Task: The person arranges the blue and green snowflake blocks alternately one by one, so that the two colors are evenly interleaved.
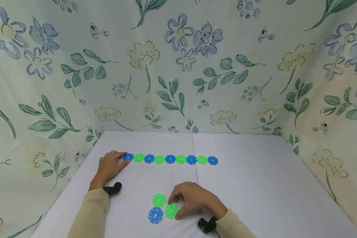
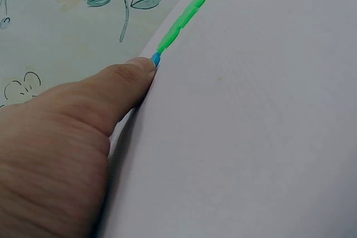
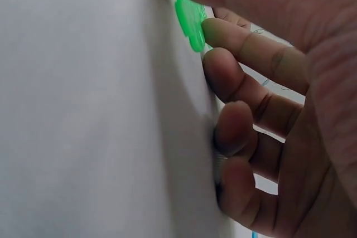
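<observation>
A straight row of notched plastic snowflake discs, blue and green by turns, lies on the white cloth in the head view. At its left end my left hand [image 1: 110, 165] pinches a blue snowflake disc [image 1: 128, 157] between thumb and index finger; in the left wrist view the thumb [image 2: 125, 85] covers most of it. Closer to me, my right hand [image 1: 193, 197] has its thumb and index finger at the edges of a green snowflake disc [image 1: 171, 211], gripping it. Beside that disc lie another green snowflake disc [image 1: 159, 200] and a blue snowflake disc [image 1: 155, 215].
The row ends on the right with a blue disc [image 1: 213, 160]. White cloth [image 1: 256, 185] covers the table, with a crease running near its middle. A floral curtain [image 1: 178, 82] hangs behind and along both sides. Each wrist wears a black device [image 1: 114, 188].
</observation>
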Demonstrator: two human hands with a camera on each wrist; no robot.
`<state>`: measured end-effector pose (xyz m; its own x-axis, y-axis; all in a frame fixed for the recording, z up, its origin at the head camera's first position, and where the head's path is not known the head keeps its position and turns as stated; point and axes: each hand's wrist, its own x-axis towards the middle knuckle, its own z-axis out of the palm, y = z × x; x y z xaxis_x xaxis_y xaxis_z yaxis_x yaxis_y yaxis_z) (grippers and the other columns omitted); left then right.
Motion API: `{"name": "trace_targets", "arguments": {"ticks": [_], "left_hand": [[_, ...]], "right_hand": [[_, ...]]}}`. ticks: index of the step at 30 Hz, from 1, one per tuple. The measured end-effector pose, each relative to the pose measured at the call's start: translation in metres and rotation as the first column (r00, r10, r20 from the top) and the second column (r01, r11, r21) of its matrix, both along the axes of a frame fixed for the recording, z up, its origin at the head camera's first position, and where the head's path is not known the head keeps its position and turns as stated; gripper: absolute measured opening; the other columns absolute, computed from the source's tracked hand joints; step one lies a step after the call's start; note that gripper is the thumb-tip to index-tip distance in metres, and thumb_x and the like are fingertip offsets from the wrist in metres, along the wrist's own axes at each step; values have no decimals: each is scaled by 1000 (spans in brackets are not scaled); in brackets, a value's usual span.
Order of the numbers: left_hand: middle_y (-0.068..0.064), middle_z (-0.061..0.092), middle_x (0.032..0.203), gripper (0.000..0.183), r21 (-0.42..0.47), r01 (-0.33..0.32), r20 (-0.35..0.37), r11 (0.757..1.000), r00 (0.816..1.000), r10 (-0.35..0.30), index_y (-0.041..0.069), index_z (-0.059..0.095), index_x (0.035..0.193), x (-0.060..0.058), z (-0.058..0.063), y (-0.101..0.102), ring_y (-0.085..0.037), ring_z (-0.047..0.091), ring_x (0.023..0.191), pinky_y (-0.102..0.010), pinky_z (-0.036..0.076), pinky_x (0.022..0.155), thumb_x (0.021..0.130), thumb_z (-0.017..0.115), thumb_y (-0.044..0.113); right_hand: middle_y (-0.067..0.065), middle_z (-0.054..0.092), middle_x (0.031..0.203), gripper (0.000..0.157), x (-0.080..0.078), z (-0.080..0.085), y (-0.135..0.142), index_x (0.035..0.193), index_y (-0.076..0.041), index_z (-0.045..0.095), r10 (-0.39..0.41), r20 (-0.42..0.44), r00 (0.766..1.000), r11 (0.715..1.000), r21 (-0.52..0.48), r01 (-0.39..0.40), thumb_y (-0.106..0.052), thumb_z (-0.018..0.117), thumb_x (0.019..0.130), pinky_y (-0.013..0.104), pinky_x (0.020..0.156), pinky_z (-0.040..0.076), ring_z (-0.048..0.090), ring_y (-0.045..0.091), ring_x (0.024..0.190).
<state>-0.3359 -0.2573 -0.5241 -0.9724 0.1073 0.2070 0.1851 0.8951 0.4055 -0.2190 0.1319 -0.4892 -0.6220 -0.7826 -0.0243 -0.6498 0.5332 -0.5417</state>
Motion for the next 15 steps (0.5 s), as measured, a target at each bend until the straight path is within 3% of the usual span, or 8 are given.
{"name": "trace_targets", "arguments": {"ticks": [15], "left_hand": [[-16, 63, 128, 57, 6, 5, -8, 1000, 1000, -5, 18, 63, 137, 1, 2, 1, -38, 53, 121, -58, 35, 93, 92, 67, 53]], "right_hand": [[-24, 62, 93, 38, 3, 2, -3, 100, -37, 71, -24, -18, 1000, 999, 42, 25, -41, 90, 67, 16, 78, 45, 56, -6, 85]]}}
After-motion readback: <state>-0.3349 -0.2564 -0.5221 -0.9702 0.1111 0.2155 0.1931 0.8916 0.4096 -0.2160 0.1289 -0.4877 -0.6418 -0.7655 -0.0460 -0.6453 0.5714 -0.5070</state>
